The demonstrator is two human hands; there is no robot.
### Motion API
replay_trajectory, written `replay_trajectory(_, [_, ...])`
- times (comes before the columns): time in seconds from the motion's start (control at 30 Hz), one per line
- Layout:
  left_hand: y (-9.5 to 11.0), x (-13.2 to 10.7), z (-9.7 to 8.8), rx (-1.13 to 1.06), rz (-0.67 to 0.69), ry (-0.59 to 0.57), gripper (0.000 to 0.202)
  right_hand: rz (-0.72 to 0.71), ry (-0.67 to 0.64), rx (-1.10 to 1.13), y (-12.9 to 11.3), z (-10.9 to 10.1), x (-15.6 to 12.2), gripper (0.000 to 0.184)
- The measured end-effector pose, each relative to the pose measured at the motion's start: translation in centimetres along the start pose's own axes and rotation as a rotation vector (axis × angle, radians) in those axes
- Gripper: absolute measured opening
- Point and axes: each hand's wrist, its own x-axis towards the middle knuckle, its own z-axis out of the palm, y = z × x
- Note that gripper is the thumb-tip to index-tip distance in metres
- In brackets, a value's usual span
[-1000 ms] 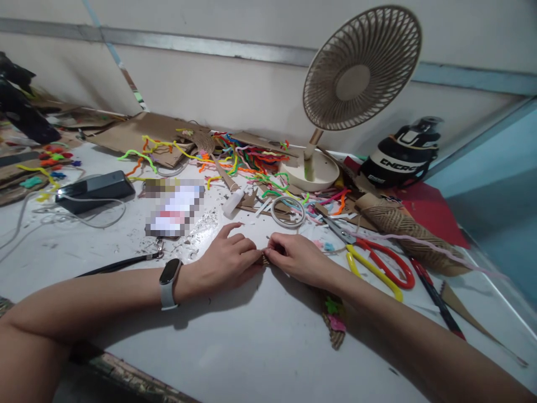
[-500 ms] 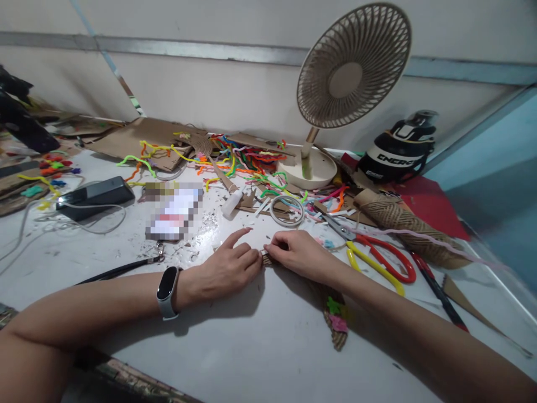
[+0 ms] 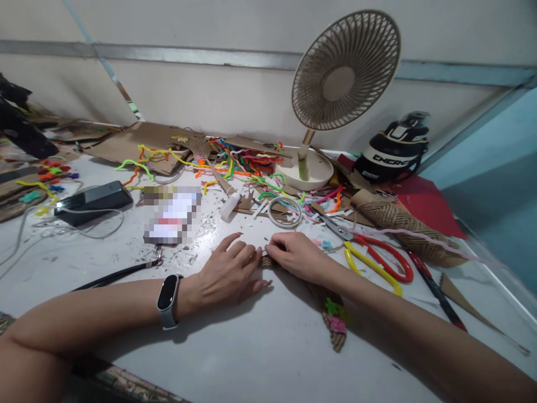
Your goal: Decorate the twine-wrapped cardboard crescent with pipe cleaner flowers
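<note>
My left hand (image 3: 229,271), with a smartwatch on the wrist, lies on the white table (image 3: 251,347) with fingers spread flat, fingertips against the end of a corrugated cardboard piece (image 3: 265,261). My right hand (image 3: 296,254) is curled, pinching that same end from the other side. The cardboard piece runs back under my right forearm. Its far end (image 3: 335,330) carries small green and pink shapes.
Red and yellow scissors (image 3: 377,260) lie right of my right hand. Behind are a tape ring (image 3: 285,211), a glue bottle (image 3: 230,206), tangled pipe cleaners (image 3: 247,162), a desk fan (image 3: 344,73), a black bottle (image 3: 394,151), a twine-wrapped cone (image 3: 403,226) and a black power bank (image 3: 94,198).
My left hand has flattened out, its thumb now stretched along the table instead of pinching. The right hand has stayed on the cardboard end. The view has shifted slightly.
</note>
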Motion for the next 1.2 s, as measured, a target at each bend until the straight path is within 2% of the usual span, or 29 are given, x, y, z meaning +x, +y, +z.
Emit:
replay_trajectory(0.17, [0.3,0.0,0.1,-0.029,0.003,-0.068,0.062,-0.008,0.004,-0.014,-0.3,0.0,-0.2,0.031])
replay_trajectory(0.3, [0.3,0.2,0.3,-0.011,0.035,-0.064,0.069,0.006,0.009,-0.048,-0.6,-0.6,-0.3,0.035])
replay_trajectory(0.47, [0.4,0.1,0.5,-0.011,0.030,-0.067,0.067,0.068,0.208,-0.162,-0.6,-2.3,-0.5,0.032])
replay_trajectory(0.53, [0.4,0.0,0.5,-0.015,0.032,-0.064,0.067,0.019,0.198,-0.194,-0.7,-3.1,-0.8,0.028])
replay_trajectory(0.63, [0.4,0.0,0.5,-0.027,0.038,-0.050,0.066,-0.117,0.094,-0.257,-1.1,-3.7,-1.3,0.021])
replay_trajectory(0.73, [0.5,0.0,0.4,-0.033,0.030,-0.042,0.066,-0.211,0.003,-0.322,-1.5,-3.1,-1.9,0.027])
replay_trajectory(0.93, [0.5,0.0,0.5,-0.022,0.024,-0.012,0.068,-0.332,-0.061,-0.497,-0.3,0.3,-3.2,0.056])
replay_trajectory(1.07, [0.5,0.0,0.7,-0.031,0.025,0.001,0.064,-0.365,-0.034,-0.532,0.6,1.6,-3.8,0.062])
replay_trajectory(1.2, [0.5,0.1,0.7,-0.046,0.022,0.004,0.062,-0.377,0.005,-0.559,1.0,1.5,-3.9,0.065])
